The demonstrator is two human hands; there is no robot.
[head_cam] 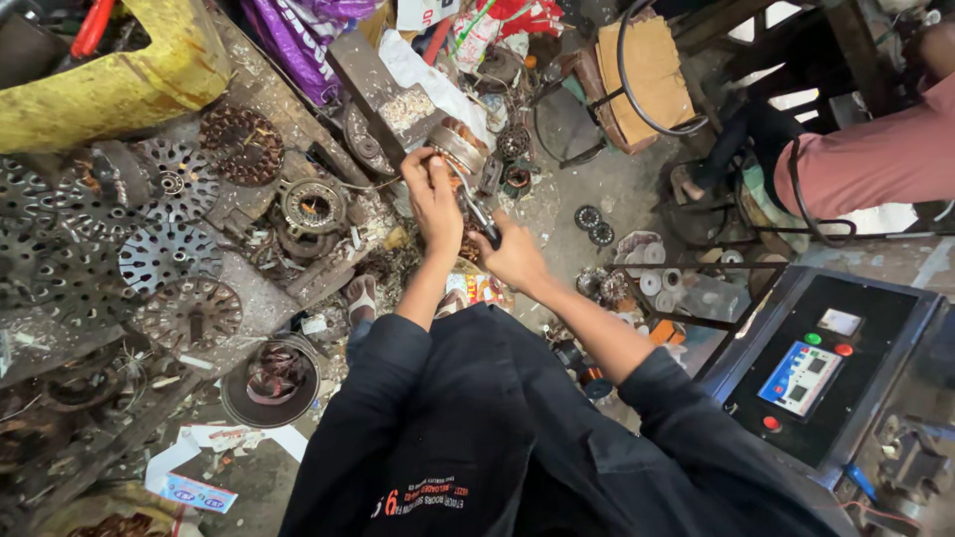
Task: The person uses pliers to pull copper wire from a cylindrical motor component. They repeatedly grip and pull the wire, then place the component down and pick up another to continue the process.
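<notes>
Copper windings ring the stator [460, 147], a round metal-cased core standing on edge on the workbench [261, 94], at the bench's near corner directly ahead of you. Your left hand [435, 194] is closed over its lower left rim, fingers curled on the casing, so that hand is the nearer one and steadies the piece. Your right hand [515, 257] is fisted around the dark handle of a tool [476, 204], a slim bright metal shaft whose long axis runs up and left from the fist to the stator's lower edge; the tip appears to meet the windings, though the exact contact point is too small to tell. The stator thus lies up and left of the right hand and just above the left. Outward: perforated steel discs [164, 254], dull grey and oily, overlap across the bench to the left, with a rusty one farther back. A second wound stator [271, 378] lies flat in a dark housing below them. A yellow chipped casing [119, 85] sits top left. A black control box [826, 363] with coloured buttons and a small screen stands to your right. Another person's pink sleeve [875, 159] shows top right.
</notes>
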